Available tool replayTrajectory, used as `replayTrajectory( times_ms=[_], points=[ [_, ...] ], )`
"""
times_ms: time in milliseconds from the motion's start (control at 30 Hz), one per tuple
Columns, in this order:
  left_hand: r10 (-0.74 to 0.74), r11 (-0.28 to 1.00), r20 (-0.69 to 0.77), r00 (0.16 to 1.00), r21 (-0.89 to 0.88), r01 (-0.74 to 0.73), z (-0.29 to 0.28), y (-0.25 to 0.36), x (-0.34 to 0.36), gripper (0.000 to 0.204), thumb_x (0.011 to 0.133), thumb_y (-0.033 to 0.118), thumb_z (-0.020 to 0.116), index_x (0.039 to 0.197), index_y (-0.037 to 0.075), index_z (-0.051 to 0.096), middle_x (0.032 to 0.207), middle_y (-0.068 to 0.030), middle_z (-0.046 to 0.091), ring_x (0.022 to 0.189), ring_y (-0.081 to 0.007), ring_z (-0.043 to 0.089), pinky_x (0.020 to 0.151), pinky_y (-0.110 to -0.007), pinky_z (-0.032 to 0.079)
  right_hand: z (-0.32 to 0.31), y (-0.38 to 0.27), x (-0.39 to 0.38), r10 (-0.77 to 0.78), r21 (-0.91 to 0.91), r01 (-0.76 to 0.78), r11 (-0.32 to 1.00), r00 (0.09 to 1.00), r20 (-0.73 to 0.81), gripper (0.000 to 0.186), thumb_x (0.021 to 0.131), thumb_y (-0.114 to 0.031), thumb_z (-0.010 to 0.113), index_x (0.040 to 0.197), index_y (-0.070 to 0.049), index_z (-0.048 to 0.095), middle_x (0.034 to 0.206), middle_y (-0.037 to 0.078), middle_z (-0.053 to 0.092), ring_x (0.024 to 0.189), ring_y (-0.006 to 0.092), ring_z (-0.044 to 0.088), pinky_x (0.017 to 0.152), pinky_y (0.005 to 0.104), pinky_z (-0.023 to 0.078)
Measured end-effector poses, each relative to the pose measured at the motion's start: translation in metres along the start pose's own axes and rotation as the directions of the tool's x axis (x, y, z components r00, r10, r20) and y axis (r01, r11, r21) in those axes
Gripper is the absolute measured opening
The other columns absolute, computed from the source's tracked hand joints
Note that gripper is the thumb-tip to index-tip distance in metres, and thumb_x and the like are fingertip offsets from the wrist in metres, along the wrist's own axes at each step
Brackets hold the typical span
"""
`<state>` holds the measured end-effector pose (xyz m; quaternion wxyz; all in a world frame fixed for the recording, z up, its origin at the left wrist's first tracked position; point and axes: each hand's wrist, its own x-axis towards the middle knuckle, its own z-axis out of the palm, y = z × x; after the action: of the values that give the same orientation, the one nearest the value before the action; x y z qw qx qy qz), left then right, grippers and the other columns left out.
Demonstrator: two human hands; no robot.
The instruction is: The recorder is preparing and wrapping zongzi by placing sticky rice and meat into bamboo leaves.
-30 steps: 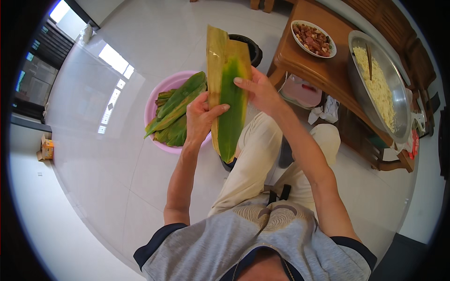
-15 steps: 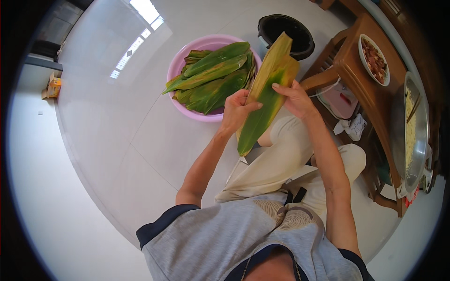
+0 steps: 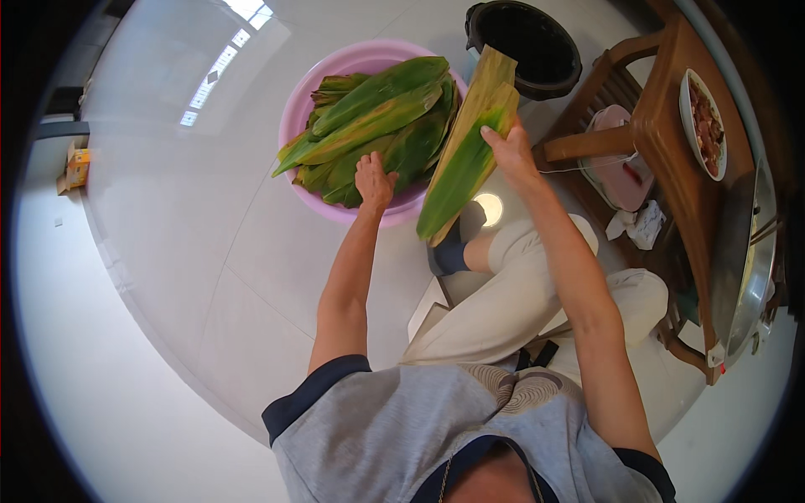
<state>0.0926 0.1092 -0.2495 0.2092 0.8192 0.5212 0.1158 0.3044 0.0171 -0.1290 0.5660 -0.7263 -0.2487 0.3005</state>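
Long, broad yellow-green leaves (image 3: 464, 159), overlapped, pinched in right hand (image 3: 513, 152), beside round pink plastic basin (image 3: 369, 57). Left hand (image 3: 375, 182), fingers loosely spread, at piled long dark-green leaves (image 3: 373, 134) inside basin; contact unclear.

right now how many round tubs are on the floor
2: the round pink plastic basin, holding long green leaves under the left hand, and the round black bucket beyond the right hand, left of the brown wooden table. Others may be hidden beneath it.
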Motion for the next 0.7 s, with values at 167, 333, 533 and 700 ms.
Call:
replayTrajectory(
  times_ms=[167,333,533,700],
  points=[
    [-0.139,0.970,0.077,0.987,-0.192,0.151,-0.006,-0.016,0.021,0.031,0.062,0.008,0.067,0.089,0.007,0.052,0.077,-0.0095,0.057,0.071,-0.0240,0.055,0.063,-0.034,0.043,0.015,0.006,0.008,0.369,0.271,-0.431,0.861,0.895,0.252,0.025,0.080,-0.001,0.052,0.105,0.002,0.048,0.095,0.012,0.057,0.082,0.0208,0.056,0.073,0.0310,0.044],
    [-0.164,0.464,0.372,0.914,-0.788,0.404,-0.055,-0.048,0.028,0.016,0.075,0.005,0.058,0.090,0.004,0.051,0.080,-0.0031,0.058,0.073,-0.0101,0.055,0.061,-0.025,0.044,0.071,0.028,0.024,0.445,0.422,-0.553,0.718,0.832,0.333,0.025,0.080,-0.003,0.054,0.104,0.003,0.050,0.093,0.013,0.058,0.082,0.0225,0.057,0.070,0.0330,0.046],
    [-0.257,0.286,0.321,0.912,-0.876,0.389,-0.099,-0.044,-0.001,0.020,0.080,0.005,0.055,0.097,0.001,0.046,0.085,-0.0082,0.059,0.075,-0.0130,0.057,0.067,-0.024,0.047,0.089,0.082,0.021,0.346,-0.514,-0.264,0.816,0.935,0.070,0.021,0.081,-0.010,0.053,0.100,-0.003,0.058,0.091,0.017,0.060,0.086,0.0299,0.057,0.074,0.0370,0.044],
    [-0.194,0.108,0.418,0.888,-0.890,0.443,-0.076,-0.027,-0.012,0.022,0.080,0.002,0.053,0.101,0.001,0.048,0.092,-0.0082,0.058,0.080,-0.0149,0.058,0.072,-0.027,0.049,0.090,0.094,0.029,0.142,-0.433,-0.110,0.895,0.989,0.041,0.022,0.083,-0.014,0.050,0.101,-0.005,0.058,0.092,0.018,0.060,0.089,0.0284,0.056,0.075,0.0364,0.043]
  ],
)
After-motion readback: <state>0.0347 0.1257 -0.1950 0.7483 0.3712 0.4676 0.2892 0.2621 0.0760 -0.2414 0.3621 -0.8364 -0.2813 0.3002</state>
